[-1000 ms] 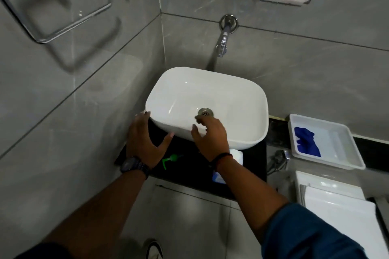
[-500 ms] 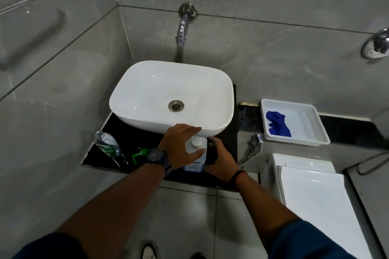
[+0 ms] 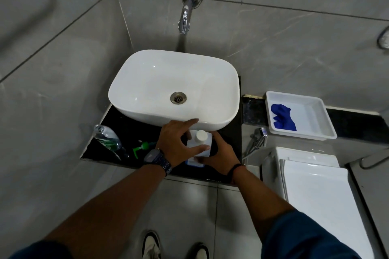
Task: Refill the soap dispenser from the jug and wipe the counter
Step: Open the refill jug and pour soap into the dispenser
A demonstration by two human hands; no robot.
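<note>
A white jug [image 3: 200,143] with a round white cap stands on the black counter [image 3: 134,130] in front of the white basin [image 3: 174,88]. My left hand [image 3: 176,143] wraps round its left side, thumb across the front. On the jug's right side and base, my right hand [image 3: 221,157] holds it. A clear soap dispenser bottle [image 3: 107,137] lies tilted at the counter's left. Its green pump [image 3: 143,147] lies loose beside it. A blue cloth [image 3: 283,118] sits in a white tray [image 3: 315,111] at the right.
A chrome tap [image 3: 186,12] juts from the grey tiled wall above the basin. A hand sprayer [image 3: 257,139] hangs right of the counter. The white toilet cistern and lid [image 3: 315,185] fill the lower right. My shoes [image 3: 174,246] stand on the floor below.
The view has tilted down and pulled back. Both hands moved from the basin's front rim down to the jug and took hold of it.
</note>
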